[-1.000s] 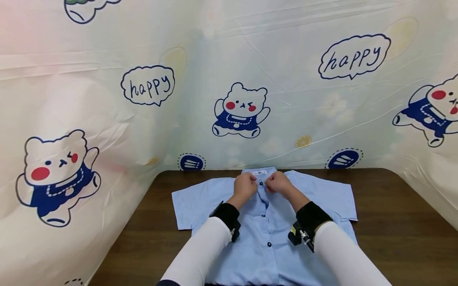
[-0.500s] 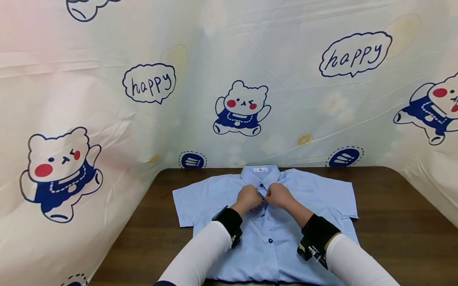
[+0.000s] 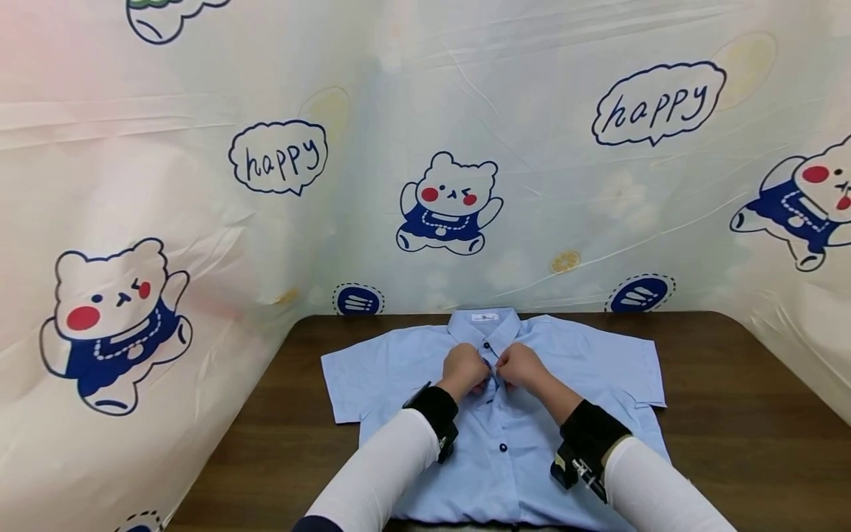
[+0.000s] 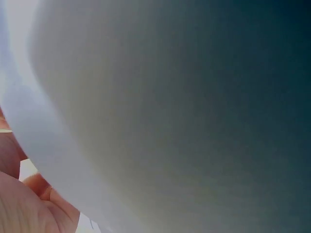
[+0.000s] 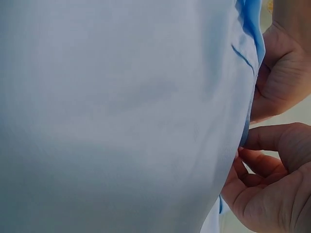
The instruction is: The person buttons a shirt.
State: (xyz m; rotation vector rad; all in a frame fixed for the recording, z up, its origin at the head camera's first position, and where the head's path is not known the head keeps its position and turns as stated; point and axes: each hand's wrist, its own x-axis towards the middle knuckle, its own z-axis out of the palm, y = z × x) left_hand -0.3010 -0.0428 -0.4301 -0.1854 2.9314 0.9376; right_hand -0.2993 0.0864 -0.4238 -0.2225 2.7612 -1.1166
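A light blue short-sleeved shirt (image 3: pixel 572 362) lies flat, front up, on the dark wooden table (image 3: pixel 731 414), collar toward the back. Dark buttons run down its front; one button (image 3: pixel 502 448) shows below the hands. My left hand (image 3: pixel 465 369) and right hand (image 3: pixel 521 366) sit side by side just under the collar, each pinching the shirt's front edge at the placket. In the right wrist view the shirt fabric (image 5: pixel 121 116) fills the frame, with the right hand (image 5: pixel 272 179) and the left hand (image 5: pixel 282 73) pinching its edge. The left wrist view is filled by blurred fabric (image 4: pixel 170 111).
A plastic sheet printed with cartoon bears (image 3: pixel 449 204) and "happy" speech bubbles (image 3: pixel 658 103) hangs behind and along both sides of the table. Bare wood shows to the left (image 3: pixel 279 436) and right of the shirt.
Both hands moved from the collar button down the placket toward me by about one button. The collar and its label now show uncovered.
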